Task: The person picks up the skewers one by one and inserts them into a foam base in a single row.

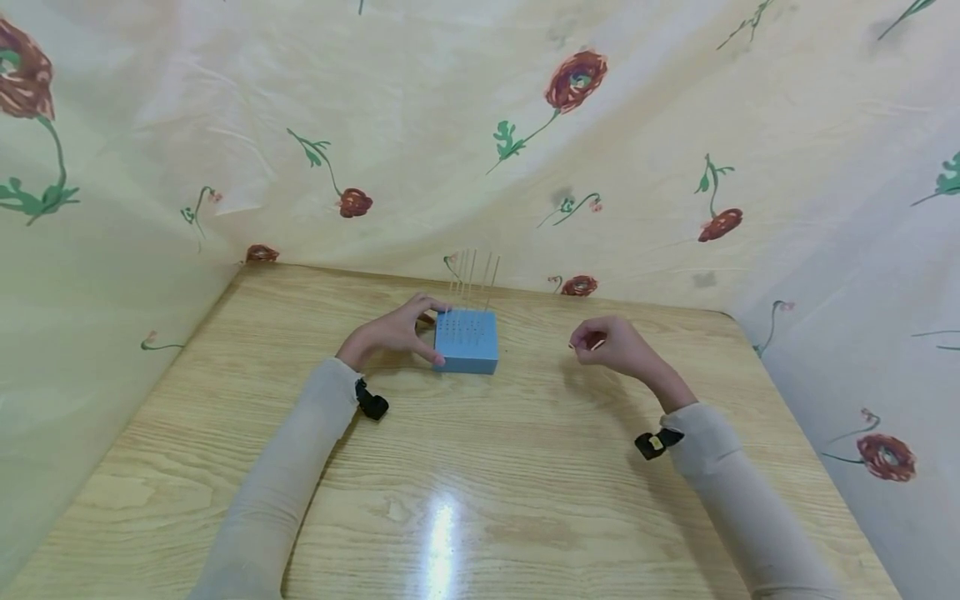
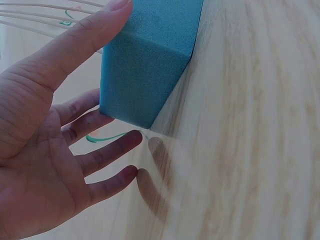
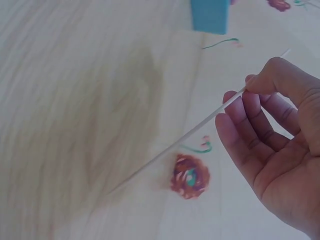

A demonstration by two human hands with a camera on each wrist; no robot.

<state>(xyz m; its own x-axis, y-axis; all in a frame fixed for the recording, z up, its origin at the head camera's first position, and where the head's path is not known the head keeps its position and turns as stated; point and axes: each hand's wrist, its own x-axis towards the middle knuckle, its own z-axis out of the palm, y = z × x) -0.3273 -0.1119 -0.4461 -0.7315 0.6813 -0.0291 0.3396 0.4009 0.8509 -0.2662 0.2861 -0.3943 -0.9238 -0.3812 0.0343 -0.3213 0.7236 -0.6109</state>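
A blue foam block (image 1: 467, 365) with small holes in its top sits toward the back of the table. Several thin wooden skewers (image 1: 494, 277) stand upright in it, some leaning slightly. My left hand (image 1: 393, 331) holds the block from its left side. In the left wrist view the thumb lies on the block (image 2: 142, 75), and two fingers hang apart from it. Right of the block, my right hand (image 1: 615, 346) is raised over the table. It pinches one skewer (image 3: 190, 131) between thumb and index finger; most of the skewer's length shows in the right wrist view.
The wood-grain table (image 1: 525, 467) reaches back to a flower-printed cloth (image 1: 420, 125) hanging behind and at both sides. A black wrist strap with a small camera sits on each wrist (image 1: 371, 402). A bright light reflection lies on the front of the tabletop.
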